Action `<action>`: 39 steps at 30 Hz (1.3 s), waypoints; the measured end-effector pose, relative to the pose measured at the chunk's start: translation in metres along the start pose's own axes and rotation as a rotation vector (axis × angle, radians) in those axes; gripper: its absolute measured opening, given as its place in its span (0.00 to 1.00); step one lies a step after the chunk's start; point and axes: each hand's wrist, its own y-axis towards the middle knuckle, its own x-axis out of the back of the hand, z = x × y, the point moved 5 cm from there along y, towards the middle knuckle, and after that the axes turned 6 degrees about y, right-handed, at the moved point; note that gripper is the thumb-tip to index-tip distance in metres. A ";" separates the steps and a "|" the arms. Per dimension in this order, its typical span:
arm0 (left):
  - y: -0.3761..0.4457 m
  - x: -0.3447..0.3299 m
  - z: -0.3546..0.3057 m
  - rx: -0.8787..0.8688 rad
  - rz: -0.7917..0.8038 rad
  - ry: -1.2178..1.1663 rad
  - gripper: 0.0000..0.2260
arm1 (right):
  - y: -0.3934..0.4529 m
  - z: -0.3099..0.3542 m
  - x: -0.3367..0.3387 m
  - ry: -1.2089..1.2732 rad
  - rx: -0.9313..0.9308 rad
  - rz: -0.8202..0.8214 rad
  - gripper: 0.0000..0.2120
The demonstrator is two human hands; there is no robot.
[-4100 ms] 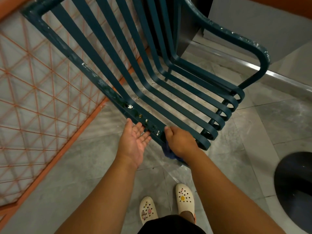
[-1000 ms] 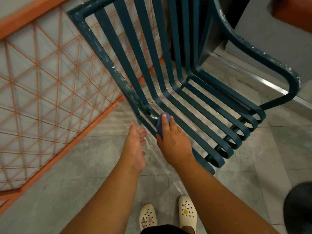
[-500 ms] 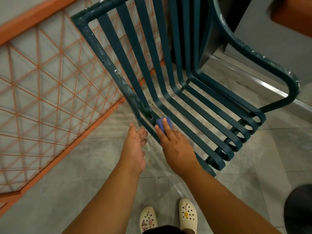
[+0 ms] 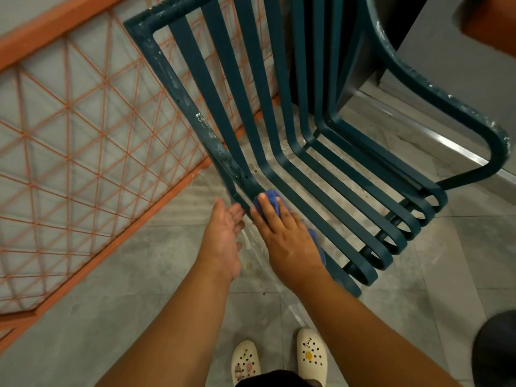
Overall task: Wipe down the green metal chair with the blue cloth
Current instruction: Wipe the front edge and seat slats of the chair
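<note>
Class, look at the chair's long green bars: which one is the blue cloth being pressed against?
The outermost frame bar on the railing side; the right hand presses the blue cloth at its bend.

Our right hand (image 4: 287, 236) presses the blue cloth (image 4: 272, 197) flat onto the green metal chair (image 4: 279, 163) frame's bend; just left of it, our left hand (image 4: 223, 241) hovers open, palm facing the frame.

The light around me is dim and even, casting soft shadows on the grey tiled floor (image 4: 167, 275). A pale sheen streaks the dark green slatted metal chair (image 4: 279, 152). The orange wire mesh panel (image 4: 83, 141) bows at the frame's left edge, slightly blurred.
</note>
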 end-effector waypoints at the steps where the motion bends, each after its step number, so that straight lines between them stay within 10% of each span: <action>1: 0.000 -0.002 -0.003 -0.012 0.013 -0.002 0.31 | -0.003 -0.003 0.001 0.025 -0.069 -0.014 0.37; 28: 0.012 -0.005 -0.028 -0.031 0.045 -0.054 0.34 | 0.067 -0.019 0.019 0.411 -0.351 0.062 0.33; 35: 0.010 -0.006 -0.027 -0.057 -0.007 -0.099 0.34 | -0.005 -0.077 -0.017 1.481 -0.787 0.695 0.27; 39: 0.006 -0.009 -0.032 -0.072 -0.027 -0.097 0.31 | 0.014 -0.087 -0.037 1.435 -0.732 0.814 0.42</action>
